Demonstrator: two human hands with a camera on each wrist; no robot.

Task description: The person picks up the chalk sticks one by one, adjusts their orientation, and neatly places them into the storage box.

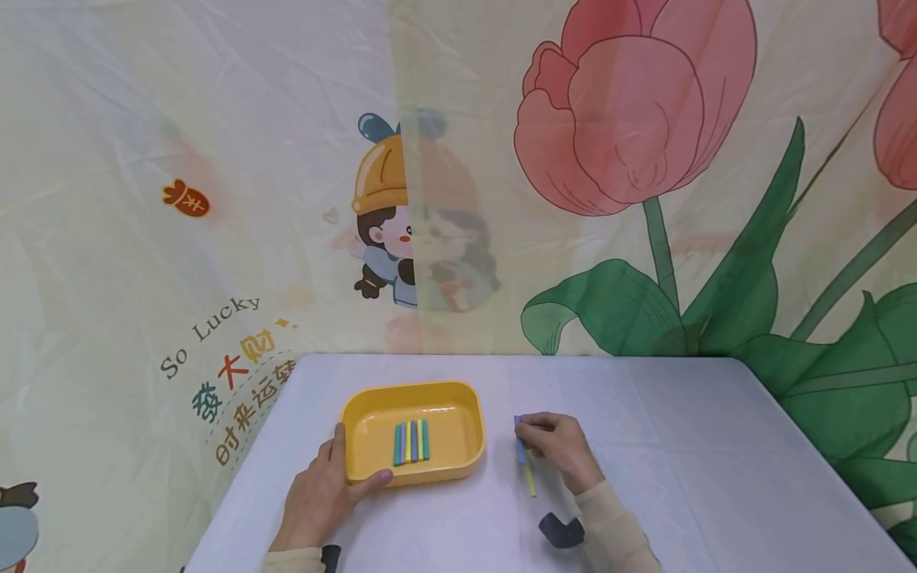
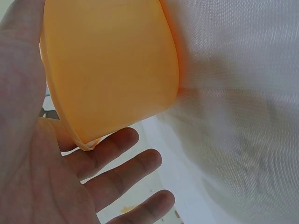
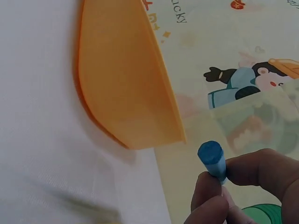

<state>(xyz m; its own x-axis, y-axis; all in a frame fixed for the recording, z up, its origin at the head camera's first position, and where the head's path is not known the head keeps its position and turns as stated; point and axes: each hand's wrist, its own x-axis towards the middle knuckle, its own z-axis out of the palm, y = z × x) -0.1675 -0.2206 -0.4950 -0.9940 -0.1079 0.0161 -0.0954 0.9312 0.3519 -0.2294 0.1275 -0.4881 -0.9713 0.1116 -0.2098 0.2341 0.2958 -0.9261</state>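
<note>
My left hand (image 1: 318, 485) grips the near left corner of a yellow tray (image 1: 458, 471), its thumb over the front rim and its fingers along the left side. In the left wrist view, three fingers spread past the tray's wall (image 2: 112, 70). Inside the tray, several teal, purple and yellow chalk sticks (image 1: 411, 442) lie side by side. To the right of the tray, my right hand (image 1: 562, 446) pinches a blue chalk stick (image 3: 212, 161) between thumb and fingertips. Below that stick, a yellow chalk stick (image 1: 531, 481) lies on the white table.
The white tabletop (image 1: 716, 477) reaches back to a printed cloth backdrop (image 1: 466, 159) with tulips and cartoon figures. By the right sleeve shows a dark curved piece (image 1: 562, 532).
</note>
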